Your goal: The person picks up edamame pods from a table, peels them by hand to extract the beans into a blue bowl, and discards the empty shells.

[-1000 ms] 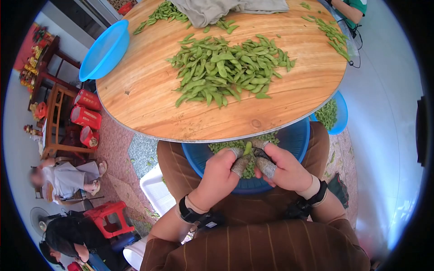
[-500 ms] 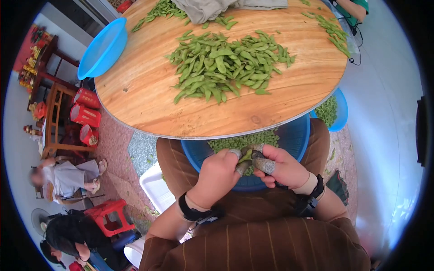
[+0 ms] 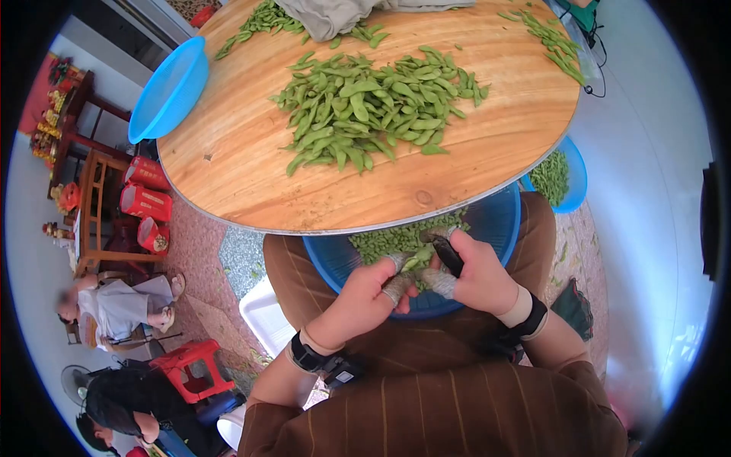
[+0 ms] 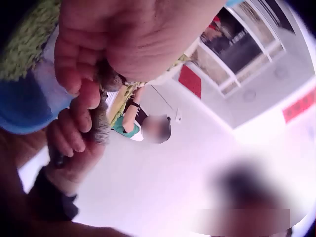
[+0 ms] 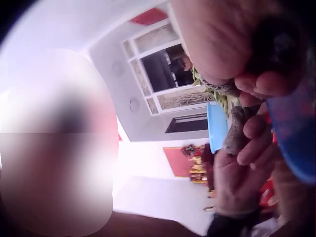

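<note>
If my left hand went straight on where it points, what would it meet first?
Likely your right hand, just past the green pod at the fingers of your left hand, though depth is unclear.

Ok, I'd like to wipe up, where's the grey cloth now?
In the head view, the grey cloth lies on the far side of the wooden table, top centre, beyond the biggest heap of edamame.

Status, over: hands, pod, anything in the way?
Left hand pinches green pod over blue basin. Right hand alongside, gripping dark object. Tabletop overhangs basin's far side.
</note>
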Motion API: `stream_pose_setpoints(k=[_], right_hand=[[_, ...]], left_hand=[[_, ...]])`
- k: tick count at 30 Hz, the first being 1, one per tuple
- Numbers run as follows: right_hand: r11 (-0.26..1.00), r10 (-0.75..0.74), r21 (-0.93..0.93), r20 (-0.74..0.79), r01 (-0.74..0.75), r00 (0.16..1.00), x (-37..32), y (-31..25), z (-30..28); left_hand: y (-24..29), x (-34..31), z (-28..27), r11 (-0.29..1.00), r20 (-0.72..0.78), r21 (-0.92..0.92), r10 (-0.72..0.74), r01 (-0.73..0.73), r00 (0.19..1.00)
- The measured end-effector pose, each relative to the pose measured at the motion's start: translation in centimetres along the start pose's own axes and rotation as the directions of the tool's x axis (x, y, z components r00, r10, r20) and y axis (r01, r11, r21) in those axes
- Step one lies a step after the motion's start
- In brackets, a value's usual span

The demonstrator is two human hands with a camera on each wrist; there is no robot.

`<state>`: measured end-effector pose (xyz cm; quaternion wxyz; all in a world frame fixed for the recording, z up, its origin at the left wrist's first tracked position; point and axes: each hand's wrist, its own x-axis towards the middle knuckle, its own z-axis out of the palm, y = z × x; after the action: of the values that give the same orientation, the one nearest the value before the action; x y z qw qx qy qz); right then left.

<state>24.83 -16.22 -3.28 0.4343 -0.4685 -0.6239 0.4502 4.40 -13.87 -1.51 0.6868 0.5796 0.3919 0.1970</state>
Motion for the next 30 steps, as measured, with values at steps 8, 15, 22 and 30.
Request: stream_pose_setpoints(k=[8, 15, 22, 30], right_hand=[[0.831, -0.010, -0.552, 0.101, 0.064, 0.995, 0.3, 0.0, 0.0], [0.835, -0.123, -0.520, 0.142, 0.179, 0.982, -0.1, -0.7, 0.0], [0.794, -0.064, -0.589, 0.163, 0.149, 0.985, -0.2, -1.3, 0.0], [0.864, 0.020, -0.494, 0.231, 0.099, 0.973, 0.1, 0.8, 0.0]], left_hand=[[-0.2, -0.6, -0.7, 0.986, 0.022, -0.085, -0.142, 0.143, 0.990], [-0.7, -0.5, -0.7, 0.979, -0.136, 0.081, -0.178, 0.189, 0.975], [-1.7, -0.1, -0.5, 0.861, -0.139, 0.505, 0.154, -0.064, 0.978], [-1.3, -0.1, 0.2, 0.960, 0.061, 0.274, 0.048, -0.063, 0.997]])
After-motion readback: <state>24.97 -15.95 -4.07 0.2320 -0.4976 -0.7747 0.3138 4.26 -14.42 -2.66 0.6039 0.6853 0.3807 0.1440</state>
